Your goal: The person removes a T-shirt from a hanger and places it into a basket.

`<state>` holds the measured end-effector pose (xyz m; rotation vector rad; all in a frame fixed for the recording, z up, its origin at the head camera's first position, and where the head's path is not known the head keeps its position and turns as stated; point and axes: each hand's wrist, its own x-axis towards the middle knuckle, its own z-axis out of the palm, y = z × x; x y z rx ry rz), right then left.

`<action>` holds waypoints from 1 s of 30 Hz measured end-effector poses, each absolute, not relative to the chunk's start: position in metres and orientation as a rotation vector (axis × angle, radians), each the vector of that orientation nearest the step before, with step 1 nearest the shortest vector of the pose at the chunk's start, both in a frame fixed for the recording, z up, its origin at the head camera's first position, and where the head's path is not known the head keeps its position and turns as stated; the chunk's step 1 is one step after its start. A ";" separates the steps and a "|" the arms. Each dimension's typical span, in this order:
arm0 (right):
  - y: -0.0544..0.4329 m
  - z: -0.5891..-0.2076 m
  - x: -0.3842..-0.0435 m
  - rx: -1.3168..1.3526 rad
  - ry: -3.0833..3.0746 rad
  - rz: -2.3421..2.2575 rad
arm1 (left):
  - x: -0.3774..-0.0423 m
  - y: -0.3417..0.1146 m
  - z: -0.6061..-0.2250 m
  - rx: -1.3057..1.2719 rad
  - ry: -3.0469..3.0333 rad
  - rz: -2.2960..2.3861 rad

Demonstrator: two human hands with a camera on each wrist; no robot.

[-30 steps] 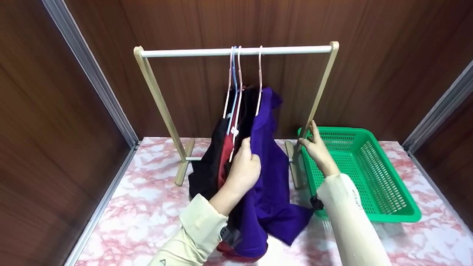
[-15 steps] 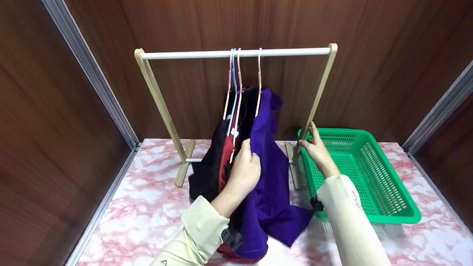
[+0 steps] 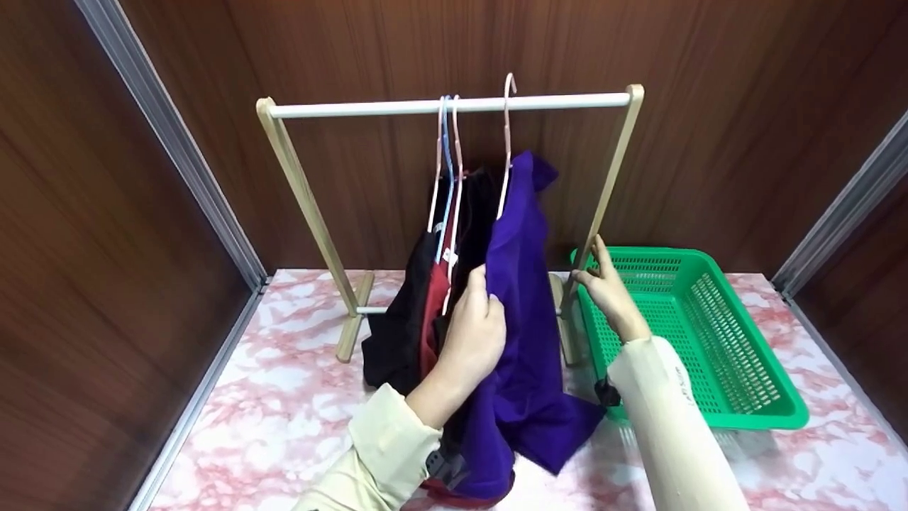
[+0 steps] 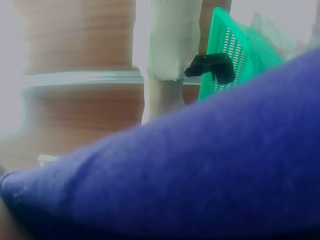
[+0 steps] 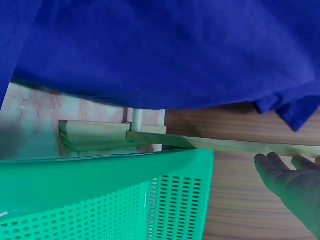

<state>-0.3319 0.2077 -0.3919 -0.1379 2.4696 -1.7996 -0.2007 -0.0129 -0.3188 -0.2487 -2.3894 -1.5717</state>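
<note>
My left hand point(image 3: 472, 330) grips the near edge of a purple shirt point(image 3: 525, 284) on a pink-and-white hanger point(image 3: 508, 135). The hanger's hook stands raised above the white rail point(image 3: 567, 102) of a small clothes rack, and the shirt's lower part trails on the tabletop. In the left wrist view, purple cloth point(image 4: 200, 165) covers most of the frame and hides the left fingers. At the rack's right wooden post point(image 3: 613, 167) my right hand point(image 3: 608, 287) rests with straight fingers; the right wrist view shows its fingertips point(image 5: 270, 162) against the post point(image 5: 235, 145).
Black and red garments point(image 3: 401, 312) hang close left of the purple shirt, on pink and blue hangers point(image 3: 447, 156). A green perforated basket point(image 3: 762, 341) sits right of the rack on the marbled tabletop point(image 3: 241, 397). Brown wood-grain walls point(image 3: 177, 177) enclose the back and sides.
The purple shirt's hanger has risen and shifted slightly right, its hook now above the rail. The left hand has moved slightly right with the shirt; the right hand stays at the post.
</note>
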 end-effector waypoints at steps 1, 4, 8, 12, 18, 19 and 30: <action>0.208 -0.391 -0.332 -0.140 2.472 -1.796 | -0.199 -0.012 -0.319 -0.255 -2.379 -1.575; 0.207 -0.390 -0.331 -0.150 2.480 -1.789 | -0.195 -0.009 -0.321 -0.268 -2.357 -1.571; 0.207 -0.387 -0.330 -0.161 2.496 -1.783 | -0.189 -0.004 -0.327 -0.276 -2.335 -1.550; 0.208 -0.384 -0.330 -0.158 2.502 -1.784 | -0.183 0.000 -0.335 -0.283 -2.305 -1.555; 0.208 -0.382 -0.329 -0.165 2.511 -1.785 | -0.172 0.006 -0.349 -0.272 -2.302 -1.535; 0.208 -0.381 -0.329 -0.163 2.521 -1.783 | -0.170 0.007 -0.352 -0.269 -2.305 -1.524; 0.190 -0.363 -0.322 0.099 2.762 -2.335 | -0.149 0.018 -0.386 -0.291 -2.308 -1.423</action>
